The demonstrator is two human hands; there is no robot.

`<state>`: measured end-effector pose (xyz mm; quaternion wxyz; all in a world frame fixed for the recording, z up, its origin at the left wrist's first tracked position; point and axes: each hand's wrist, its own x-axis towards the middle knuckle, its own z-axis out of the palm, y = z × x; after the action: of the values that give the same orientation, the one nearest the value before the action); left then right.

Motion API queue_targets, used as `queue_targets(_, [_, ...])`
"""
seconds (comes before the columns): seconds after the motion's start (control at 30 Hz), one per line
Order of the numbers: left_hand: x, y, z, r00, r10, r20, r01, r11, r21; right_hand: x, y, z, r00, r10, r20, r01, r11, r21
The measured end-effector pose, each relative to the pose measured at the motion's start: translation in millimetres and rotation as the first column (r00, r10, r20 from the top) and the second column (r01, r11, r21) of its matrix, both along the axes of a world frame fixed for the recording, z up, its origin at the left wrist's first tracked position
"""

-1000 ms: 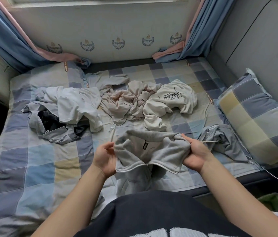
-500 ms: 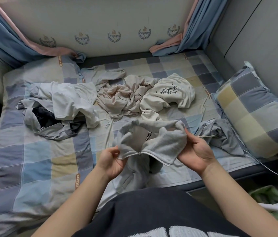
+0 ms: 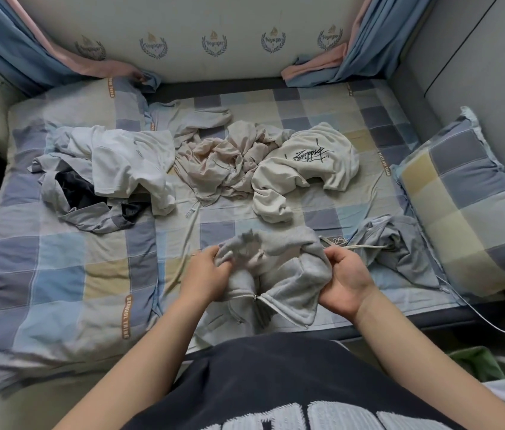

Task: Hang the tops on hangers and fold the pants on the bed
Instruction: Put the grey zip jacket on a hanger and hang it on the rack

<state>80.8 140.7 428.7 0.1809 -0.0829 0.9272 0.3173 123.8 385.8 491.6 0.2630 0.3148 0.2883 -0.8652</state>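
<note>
A: Why is the grey zip hoodie (image 3: 288,274) bunched up between the hands?
B: Probably to find its collar and open it out. The left hand (image 3: 206,274) clutches one gathered side and the right hand (image 3: 342,283) grips the other, fingers curled into the fabric.
A: And the rest?
B: The cream sweatshirt (image 3: 304,162) lies well beyond both hands, on the bed (image 3: 58,259).

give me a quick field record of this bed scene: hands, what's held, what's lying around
left hand: grips a bunched part of the grey zip hoodie
right hand: grips the hoodie's other side
bed: checked cover
loose clothes: white top, beige garment, cream sweatshirt, grey garment
pillow: right side of bed
hangers: none in view
</note>
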Motion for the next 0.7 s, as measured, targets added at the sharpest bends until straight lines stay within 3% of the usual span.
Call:
queue_targets(0.03, [1,2,1,1.000,0.013,-0.018,-0.014,0.996,-0.092,-1,8,-3,1.000,0.016,0.009,-0.016,1.000,-0.005])
queue_targets(0.07, [3,5,1,0.999,0.052,-0.015,-0.053,0.996,-0.077,-1,16,-6,1.000,0.025,0.016,-0.025,1.000,-0.009])
queue_targets(0.1, [3,10,3,0.986,0.164,0.022,-0.165,0.983,0.080,-2,24,-10,1.000,0.023,0.017,-0.023,1.000,-0.012])
queue_targets(0.13, [4,18,9,0.936,0.318,0.149,-0.350,0.881,0.319,-2,32,-15,1.000,0.016,0.015,-0.016,1.000,-0.006])
queue_targets(0.17, [4,26,15,0.855,0.408,0.320,-0.518,0.697,0.496,-3,40,-21,1.000,0.015,0.016,-0.015,1.000,0.020])
queue_targets(0.23, [7,39,27,0.721,0.407,0.561,-0.691,0.368,0.622,-2,55,-35,0.999,0.029,0.036,-0.037,0.973,0.227])
queue_targets(0.27, [9,43,34,0.692,0.370,0.619,-0.720,0.308,0.621,-1,62,-42,0.997,0.058,0.052,-0.074,0.915,0.396])
queue_targets(0.33, [12,49,44,0.680,0.284,0.675,-0.731,0.329,0.598,6,72,-54,0.974,0.189,0.121,-0.221,0.716,0.662])
queue_targets(0.37, [12,52,49,0.687,0.241,0.685,-0.720,0.354,0.597,10,75,-58,0.952,0.263,0.158,-0.294,0.633,0.716])
queue_targets(0.4, [12,54,53,0.699,0.202,0.686,-0.701,0.380,0.603,15,75,-60,0.927,0.327,0.183,-0.352,0.591,0.726])
queue_targets(0.47, [9,59,60,0.735,0.127,0.666,-0.638,0.460,0.617,26,69,-61,0.893,0.389,0.224,-0.430,0.597,0.677])
queue_targets(0.57, [4,63,62,0.754,-0.007,0.657,-0.532,0.581,0.616,48,40,-72,0.934,0.274,0.230,-0.356,0.652,0.670])
queue_targets(0.7, [-2,51,54,0.785,-0.238,0.571,-0.229,0.746,0.625,83,2,-95,0.970,-0.063,0.233,-0.168,0.516,0.840])
